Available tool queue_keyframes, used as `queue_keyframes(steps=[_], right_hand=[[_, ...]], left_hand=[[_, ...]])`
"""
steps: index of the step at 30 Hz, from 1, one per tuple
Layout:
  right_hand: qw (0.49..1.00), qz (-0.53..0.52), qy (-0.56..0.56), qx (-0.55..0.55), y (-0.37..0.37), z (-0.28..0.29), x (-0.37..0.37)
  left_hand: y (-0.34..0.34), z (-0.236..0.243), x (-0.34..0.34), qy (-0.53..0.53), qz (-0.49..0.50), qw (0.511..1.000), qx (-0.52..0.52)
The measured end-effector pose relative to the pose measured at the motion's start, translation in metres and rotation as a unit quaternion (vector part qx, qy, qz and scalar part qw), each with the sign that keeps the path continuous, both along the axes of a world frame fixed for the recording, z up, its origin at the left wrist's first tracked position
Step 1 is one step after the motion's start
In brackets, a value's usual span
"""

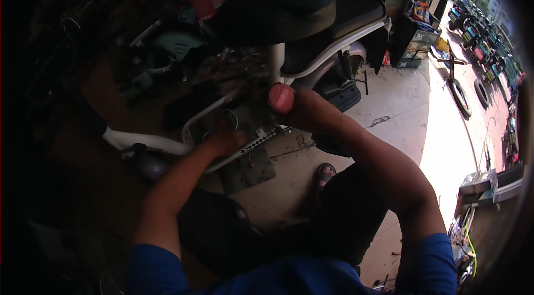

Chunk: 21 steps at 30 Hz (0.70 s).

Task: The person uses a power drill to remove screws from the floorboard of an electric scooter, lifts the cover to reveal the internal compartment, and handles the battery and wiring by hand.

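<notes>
A white electric scooter with a dark seat stands in front of me. My right hand is closed around a pinkish-red round object, its rounded end facing up beside the white seat post. The kind of object cannot be made out. Lower and to the left, my left hand reaches into the scooter's foot area with curled fingers. A thin pale cable loops just beyond it. Deep shade hides the fingertips and whatever they may hold. A black-and-white checkered strip runs along the frame edge beside this hand.
A dark flat panel lies on the floor below the frame. Stacked boxes stand beyond the scooter at the right. Loose tyres lie outside on sunlit ground, near a row of parked vehicles. My sandalled foot is close by.
</notes>
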State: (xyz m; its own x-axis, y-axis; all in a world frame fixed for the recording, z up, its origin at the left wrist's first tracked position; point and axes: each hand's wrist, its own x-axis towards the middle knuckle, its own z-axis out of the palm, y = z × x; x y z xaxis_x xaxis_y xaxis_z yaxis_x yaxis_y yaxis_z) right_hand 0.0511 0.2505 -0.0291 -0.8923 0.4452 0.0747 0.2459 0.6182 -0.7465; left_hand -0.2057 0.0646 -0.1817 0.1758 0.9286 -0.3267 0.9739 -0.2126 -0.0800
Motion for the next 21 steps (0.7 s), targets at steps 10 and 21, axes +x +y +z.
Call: queue_keyframes(steps=[10,21], right_hand=[[0.993,0.030,-0.042,0.103,0.002,-0.014,-0.011],[0.999,0.039,-0.005,0.023,0.003,-0.032,-0.018]], left_hand=[[0.010,0.005,0.025,-0.044,-0.040,0.998,-0.008],[0.003,-0.008,-0.007,-0.015,-0.191,0.981,0.030]])
